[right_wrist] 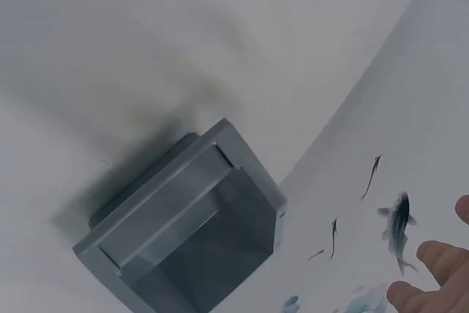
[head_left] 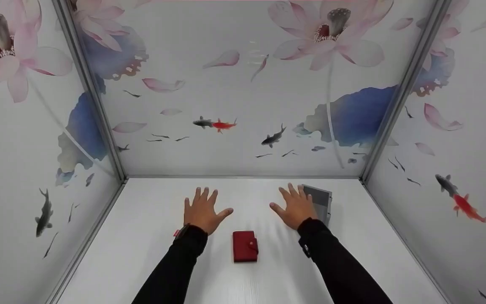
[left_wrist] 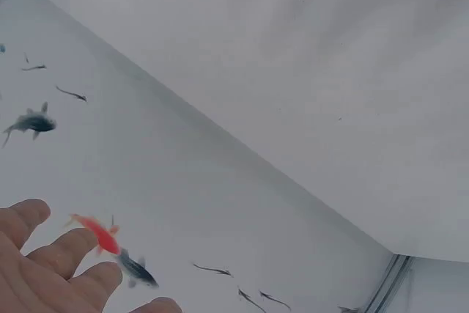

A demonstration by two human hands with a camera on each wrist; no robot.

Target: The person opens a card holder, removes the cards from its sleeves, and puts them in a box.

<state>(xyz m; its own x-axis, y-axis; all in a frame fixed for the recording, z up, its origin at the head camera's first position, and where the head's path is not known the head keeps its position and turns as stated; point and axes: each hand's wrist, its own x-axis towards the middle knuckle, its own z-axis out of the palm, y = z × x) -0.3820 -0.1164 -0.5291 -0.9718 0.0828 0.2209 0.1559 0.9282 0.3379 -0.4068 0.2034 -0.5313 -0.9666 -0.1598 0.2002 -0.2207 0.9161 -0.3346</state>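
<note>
Both hands are held out over the white table with fingers spread and nothing in them. My left hand (head_left: 204, 213) is to the left of a small red wallet-like case (head_left: 245, 246), which lies on the table with a snap strap on its right side. On the other side, my right hand (head_left: 297, 209) overlaps a grey open box (head_left: 323, 202) in the head view. In the right wrist view the grey box (right_wrist: 183, 229) shows its rim and hollow inside, with fingertips (right_wrist: 440, 262) at the right edge. Fingers (left_wrist: 66, 254) of the left hand appear low in the left wrist view.
White panels (head_left: 234, 156) printed with lotus flowers and fish enclose the table (head_left: 150, 261) at the back and both sides. Grey metal posts (head_left: 384, 122) stand at the rear corners. The grey box is near the back right.
</note>
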